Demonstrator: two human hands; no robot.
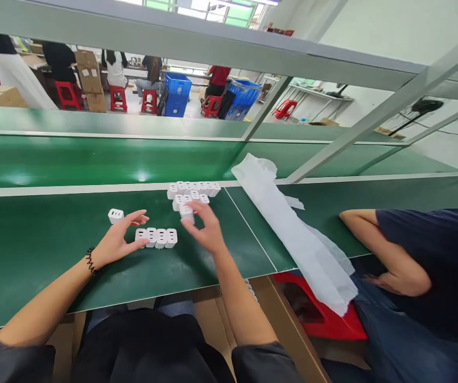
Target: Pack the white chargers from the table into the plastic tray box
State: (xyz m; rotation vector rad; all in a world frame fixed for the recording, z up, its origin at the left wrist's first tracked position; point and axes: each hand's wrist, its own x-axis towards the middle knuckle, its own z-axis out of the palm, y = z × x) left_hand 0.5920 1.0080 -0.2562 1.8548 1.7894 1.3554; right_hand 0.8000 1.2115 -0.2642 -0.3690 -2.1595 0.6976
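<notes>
My right hand pinches a white USB charger between thumb and fingers, at the front of a cluster of similar white chargers by the back edge of the green bench. My left hand has its fingers apart and grips nothing. Its thumb tip is at the left end of a short row of chargers, slots facing up; whether it touches them I cannot tell. A single charger sits just behind the left hand, apart from the row.
Wrinkled white wrapping sheet lies across the bench to the right and hangs over its front edge. Beyond it, a co-worker's bent arm rests on the bench. Below are an open cardboard box and a red stool. A metal frame rises behind.
</notes>
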